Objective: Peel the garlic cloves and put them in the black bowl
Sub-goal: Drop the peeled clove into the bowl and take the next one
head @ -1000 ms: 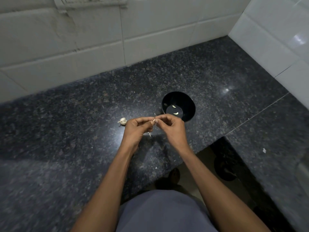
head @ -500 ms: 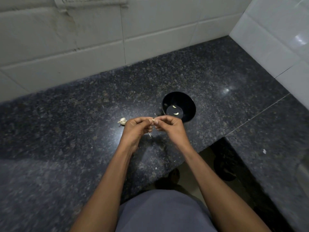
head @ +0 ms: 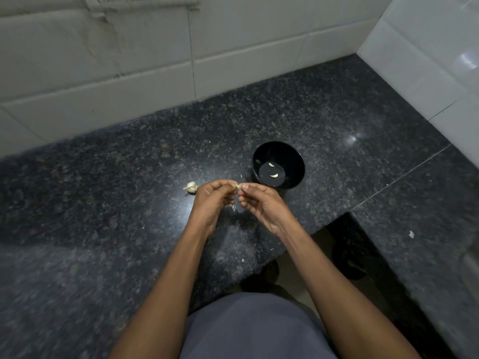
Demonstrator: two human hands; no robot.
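White wall tiles back a dark speckled granite worktop [head: 103, 203] that turns a corner at the right. Near the front edge stands the black bowl [head: 278, 165], with two peeled cloves [head: 273, 175] lying on its bottom.

Both hands are raised just in front of the bowl. The left hand [head: 211, 200] and the right hand [head: 261, 203] meet at the fingertips, and each grip pinches the same small garlic clove [head: 238, 187]; the other fingers are curled under.

Compared with half a second ago, the hands occupy nearly the same position. The fingertips have shifted slightly around the clove, and a scrap of papery skin [head: 234, 208] shows below and between the hands. Whether it hangs from the clove or lies on the worktop cannot be determined.

Assessment: peeling of this clove is in progress and not complete. The clove has not gone into the bowl.

The remaining garlic bulb [head: 191, 187] rests on the worktop just left of the left hand, so further cloves probably remain. Small skin flakes [head: 242, 260] lie scattered near the front edge.
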